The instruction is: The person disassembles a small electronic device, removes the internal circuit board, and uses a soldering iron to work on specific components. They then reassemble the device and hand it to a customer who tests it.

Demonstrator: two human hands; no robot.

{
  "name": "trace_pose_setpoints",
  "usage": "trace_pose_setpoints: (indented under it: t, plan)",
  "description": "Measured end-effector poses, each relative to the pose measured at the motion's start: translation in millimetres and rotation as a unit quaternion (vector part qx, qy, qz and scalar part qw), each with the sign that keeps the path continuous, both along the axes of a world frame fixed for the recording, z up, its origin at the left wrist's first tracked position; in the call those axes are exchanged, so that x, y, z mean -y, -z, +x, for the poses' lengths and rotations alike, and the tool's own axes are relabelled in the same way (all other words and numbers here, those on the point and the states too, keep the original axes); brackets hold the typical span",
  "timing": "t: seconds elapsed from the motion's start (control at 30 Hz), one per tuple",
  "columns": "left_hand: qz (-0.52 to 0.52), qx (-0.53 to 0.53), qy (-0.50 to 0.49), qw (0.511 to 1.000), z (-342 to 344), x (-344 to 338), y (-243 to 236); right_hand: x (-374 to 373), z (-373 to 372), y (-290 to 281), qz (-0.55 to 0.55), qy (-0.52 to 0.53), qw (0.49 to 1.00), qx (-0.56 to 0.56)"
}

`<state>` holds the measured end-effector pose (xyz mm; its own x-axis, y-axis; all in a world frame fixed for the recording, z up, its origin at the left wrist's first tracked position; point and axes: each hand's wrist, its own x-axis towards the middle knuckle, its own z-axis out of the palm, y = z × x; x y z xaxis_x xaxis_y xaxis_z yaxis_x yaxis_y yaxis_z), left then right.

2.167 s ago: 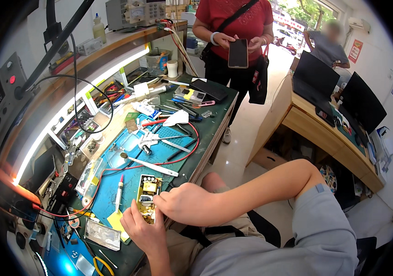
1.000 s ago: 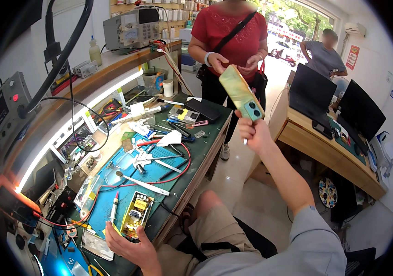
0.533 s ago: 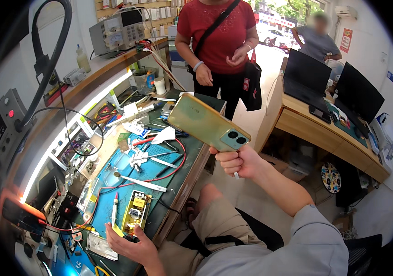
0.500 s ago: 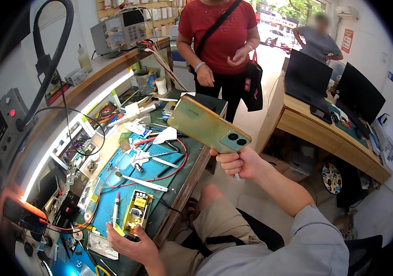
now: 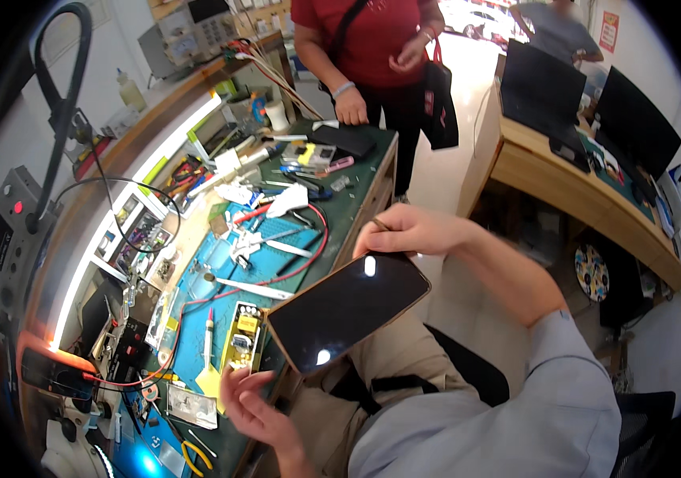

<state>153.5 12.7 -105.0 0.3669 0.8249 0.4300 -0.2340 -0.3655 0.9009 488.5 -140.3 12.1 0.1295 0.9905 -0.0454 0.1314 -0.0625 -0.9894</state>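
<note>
A smartphone (image 5: 348, 311) in a yellowish case is held by its far right edge in my right hand (image 5: 400, 231), its dark glossy screen facing up with bright light reflections on it. It hangs over my lap, beside the bench's edge. My left hand (image 5: 254, 405), fingers apart and holding nothing, hovers close to the phone's lower left end. Just beyond that hand lies an open yellow power-supply circuit board (image 5: 242, 338). To its left, a pen-shaped tool with a red tip (image 5: 208, 342) rests on the blue mat (image 5: 189, 354).
Tweezers, cables and loose parts crowd the workbench (image 5: 360, 187). A multimeter (image 5: 54, 370) with red leads stands at the left, near a hot-air station (image 5: 6, 223). A person in red (image 5: 372, 48) stands across the bench corner. A desk (image 5: 547, 175) with screens is at right.
My right hand has brought the phone down toward me and turned it from its back to its screen. My left hand has shifted right. The standing person's hand now touches the bench.
</note>
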Motion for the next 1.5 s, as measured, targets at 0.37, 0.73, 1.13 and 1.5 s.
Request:
trace_pose_setpoints:
  t: [0.37, 0.73, 1.13, 1.5]
  plan:
    - [-0.657, 0.215, 0.596, 0.408, 48.3, 51.3, 11.7, -58.5, -29.9, -6.2, -0.058, -0.283, 0.951, 0.113]
    - [-0.610, 0.114, 0.550, 0.559, 49.3, 57.4, 28.0, -60.6, -30.7, 34.1, 0.015, -0.227, 0.970, 0.090]
    - [-0.599, 0.138, 0.531, 0.583, 51.0, 51.9, 35.2, -8.8, -2.9, 109.5, 0.055, 0.082, 0.975, -0.198]
    - [-0.631, 0.259, 0.538, 0.495, 53.0, 41.8, 51.4, 25.8, -26.5, 218.0, -0.059, 0.178, 0.918, -0.350]
